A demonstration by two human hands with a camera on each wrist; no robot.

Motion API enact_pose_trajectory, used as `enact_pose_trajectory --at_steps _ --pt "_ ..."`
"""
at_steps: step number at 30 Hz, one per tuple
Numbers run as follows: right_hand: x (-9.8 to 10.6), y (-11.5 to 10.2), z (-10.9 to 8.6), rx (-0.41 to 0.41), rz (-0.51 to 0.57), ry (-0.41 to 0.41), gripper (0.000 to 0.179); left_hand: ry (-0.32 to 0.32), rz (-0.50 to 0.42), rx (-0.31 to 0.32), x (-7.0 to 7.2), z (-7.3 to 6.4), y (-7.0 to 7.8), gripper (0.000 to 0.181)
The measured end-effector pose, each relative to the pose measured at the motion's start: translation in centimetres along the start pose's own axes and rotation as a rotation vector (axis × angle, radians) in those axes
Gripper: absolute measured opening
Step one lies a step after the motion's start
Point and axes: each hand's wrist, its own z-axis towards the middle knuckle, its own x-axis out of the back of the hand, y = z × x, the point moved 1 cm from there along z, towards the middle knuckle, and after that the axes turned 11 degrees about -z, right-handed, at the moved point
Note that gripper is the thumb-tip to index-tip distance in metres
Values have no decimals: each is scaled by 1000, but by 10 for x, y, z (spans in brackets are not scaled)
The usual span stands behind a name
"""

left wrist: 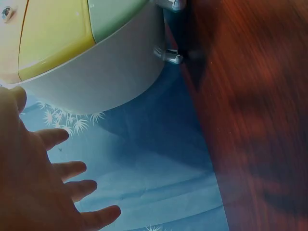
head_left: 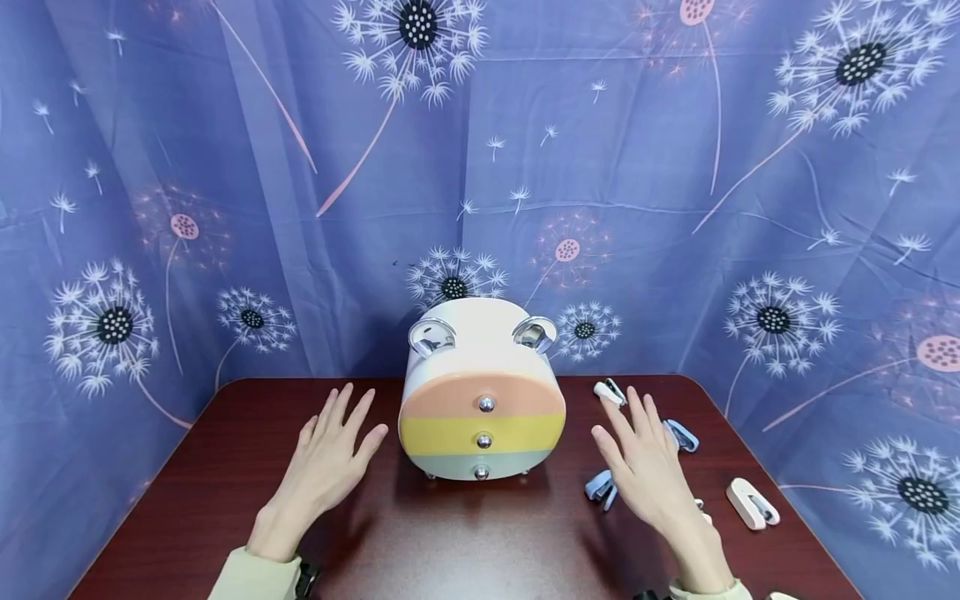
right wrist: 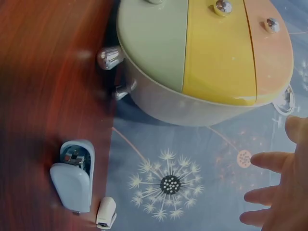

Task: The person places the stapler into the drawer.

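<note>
A rounded white drawer box (head_left: 483, 337) with chrome ears stands at the back middle of the table. Its front has an orange drawer (head_left: 442, 398), a yellow drawer (head_left: 442, 435) and a green drawer (head_left: 450, 465), all closed, each with a chrome knob. To the left of the box, my left hand (head_left: 326, 467) hovers with fingers spread, holding nothing. My right hand (head_left: 647, 467) is raised on the other side, fingers extended and nothing in them. Nearest to it is a light blue stapler (head_left: 600, 487), also visible in the right wrist view (right wrist: 74, 180).
Around the right hand lie a small white stapler (head_left: 609, 392) at the back, another blue stapler (head_left: 682, 436) and a cream stapler (head_left: 752, 504) near the right edge. A white item (head_left: 702, 510) is mostly hidden by the wrist. A dandelion-print curtain (head_left: 337, 250) surrounds the dark table (head_left: 465, 550).
</note>
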Motion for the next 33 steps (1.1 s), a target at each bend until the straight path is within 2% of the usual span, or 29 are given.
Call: enact_pose_trajectory --at_steps 4,10,13,21,25,33 --pt "3 -4 1 21 28 57 47 -7 -21 4 -1 2 0 58" --pt "7 -11 4 79 76 232 38 -19 -74 21 0 4 1 56" --pt "8 -14 4 96 101 295 34 -18 -111 31 0 5 2 54" --pt "15 -25 4 109 149 339 28 10 -173 48 -4 12 5 49" --pt "17 -31 5 139 172 371 26 54 -224 44 -4 18 9 45" --pt "20 -47 8 178 201 391 23 198 -344 23 -5 31 21 30"
